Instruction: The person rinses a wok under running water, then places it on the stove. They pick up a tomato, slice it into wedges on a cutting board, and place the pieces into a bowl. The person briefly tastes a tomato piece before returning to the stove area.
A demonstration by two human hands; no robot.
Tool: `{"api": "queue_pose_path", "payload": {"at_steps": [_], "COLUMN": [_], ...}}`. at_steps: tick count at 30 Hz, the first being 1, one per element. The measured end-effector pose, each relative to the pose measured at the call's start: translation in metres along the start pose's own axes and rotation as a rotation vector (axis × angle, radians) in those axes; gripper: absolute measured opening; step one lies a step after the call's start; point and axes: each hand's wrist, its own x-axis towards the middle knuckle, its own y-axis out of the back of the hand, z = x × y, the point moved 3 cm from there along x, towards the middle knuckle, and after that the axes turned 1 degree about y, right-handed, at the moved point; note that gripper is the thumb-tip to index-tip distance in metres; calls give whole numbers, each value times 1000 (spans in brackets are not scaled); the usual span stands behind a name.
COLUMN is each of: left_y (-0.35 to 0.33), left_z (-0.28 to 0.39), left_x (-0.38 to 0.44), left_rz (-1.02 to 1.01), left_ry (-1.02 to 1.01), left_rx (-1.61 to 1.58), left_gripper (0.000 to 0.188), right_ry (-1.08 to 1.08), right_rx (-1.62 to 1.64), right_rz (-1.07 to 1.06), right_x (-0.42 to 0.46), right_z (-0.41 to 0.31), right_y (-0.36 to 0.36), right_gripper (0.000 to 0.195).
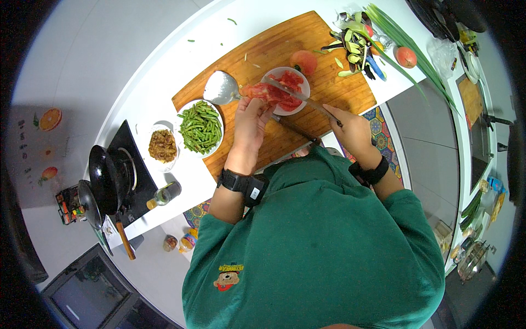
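Note:
My left hand (251,119) holds a piece of red tomato (259,92) at the near left rim of a white bowl (306,91). In my right hand (349,128) is the handle of a kitchen knife (314,104); its blade lies across the bowl and touches or nearly touches the tomato. Red tomato pieces (291,79) fill the bowl. A whole tomato (304,61) sits just beyond it on the wooden cutting board (230,61). The metal spatula (220,87) lies left of the bowl, its handle partly hidden by my left hand.
Left stand a plate of cut green beans (200,128), a dish of brown cooked food (162,146), a glass bottle (166,194) and a black wok (107,179) on the cooktop. At the back right are vegetable peelings (354,45), scallions (404,45) and another tomato (406,57).

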Motion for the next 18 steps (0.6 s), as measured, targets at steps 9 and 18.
{"api": "queue_pose_path", "payload": {"at_steps": [9, 18], "left_y": [3, -3], "left_z": [-6, -3], "left_x": [8, 2], "left_rz": [-99, -168], "left_ry": [76, 79], "left_rx": [-100, -118], "left_gripper": [19, 23], "right_ry": [-96, -98], "right_rx": [290, 261], "right_rz": [-106, -21], "right_x": [4, 6], "right_z": [-12, -15], "right_y": [-2, -1], "right_gripper": [23, 21]}}
